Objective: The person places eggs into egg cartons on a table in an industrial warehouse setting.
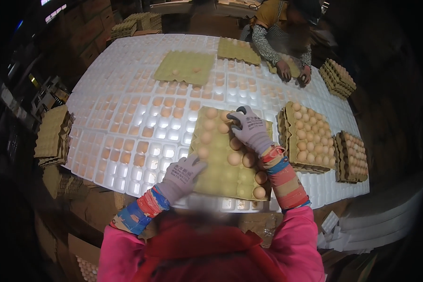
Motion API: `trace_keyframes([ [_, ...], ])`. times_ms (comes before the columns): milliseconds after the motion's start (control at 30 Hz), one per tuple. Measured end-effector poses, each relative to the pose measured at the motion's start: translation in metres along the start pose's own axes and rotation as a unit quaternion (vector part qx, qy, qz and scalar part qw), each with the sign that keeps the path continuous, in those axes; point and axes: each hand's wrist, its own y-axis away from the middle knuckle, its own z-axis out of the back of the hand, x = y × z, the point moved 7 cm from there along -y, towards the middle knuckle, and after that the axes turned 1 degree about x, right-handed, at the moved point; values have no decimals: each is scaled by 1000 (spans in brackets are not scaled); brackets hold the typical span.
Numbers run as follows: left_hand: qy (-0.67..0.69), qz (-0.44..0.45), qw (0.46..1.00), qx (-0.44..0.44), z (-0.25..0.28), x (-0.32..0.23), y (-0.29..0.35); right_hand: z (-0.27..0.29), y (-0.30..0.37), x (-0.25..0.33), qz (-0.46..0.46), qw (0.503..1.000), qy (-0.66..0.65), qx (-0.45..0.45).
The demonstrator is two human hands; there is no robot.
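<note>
A yellowish pulp egg tray (221, 176) lies before me on a bed of white moulded plastic trays. Brown eggs (235, 159) sit in some of its cups, mostly along the left and right sides. My right hand (250, 128), in a grey glove with dark fingertips, reaches over its far part with fingers curled around an egg (230, 114). My left hand (179, 176), also gloved, is at the tray's left edge. Its blurred fingertips are beside another egg (202, 152); whether they grip it is unclear.
Stacked pulp trays full of eggs (310, 136) stand to my right, with another egg stack (352, 157) beyond. Empty-looking tray stacks (53, 134) stand at the left. Many white cups (122, 157) hold eggs. Across the table, a co-worker's hands (291, 73) work over a pulp tray.
</note>
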Motion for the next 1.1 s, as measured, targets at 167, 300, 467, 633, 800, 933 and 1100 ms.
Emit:
trace_keyframes([
  [167,614,83,782,-67,7,54,6,-32,-23,31,-62,945,264,184],
  [300,305,27,946,-105,44,37,-12,-10,-24,10,-106,991,40,76],
  [467,3,35,999,-12,7,39,-50,-24,-60,35,-92,985,-128,75],
  [633,218,160,955,-117,18,157,-14,-76,-108,121,-21,983,64,172],
  [800,69,327,930,-154,29,281,-38,-205,-168,139,-8,947,184,262],
  [933,130,329,921,-164,15,341,-33,-246,-188,139,-72,947,162,269],
  [1100,69,227,971,19,5,374,-59,-256,-225,149,-35,974,53,217],
])
